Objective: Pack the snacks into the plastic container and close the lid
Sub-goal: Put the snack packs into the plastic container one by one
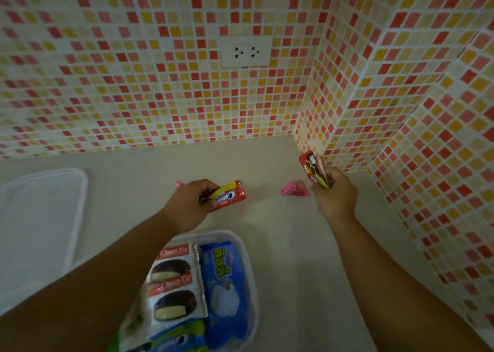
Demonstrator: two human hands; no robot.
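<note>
My left hand (191,204) grips a red and yellow cream biscuit packet (230,195) just above the counter. Further right, my right hand (334,192) holds a red biscuit packet (312,169) upright together with other thin packets near the wall corner. A pink triangular snack (295,189) lies on the counter between my hands. Another pink snack (179,183) peeks out behind my left hand. The clear plastic container (247,266) sits near me, holding two Choco Pie packs (175,279), a blue packet (226,279) and more wrappers. My left forearm hides part of it.
The container's translucent lid (40,218) lies flat on the counter at the left. Mosaic tiled walls close the back and right sides, with a white double socket (246,52) on the back wall. The beige counter (288,244) stretches between container and wall.
</note>
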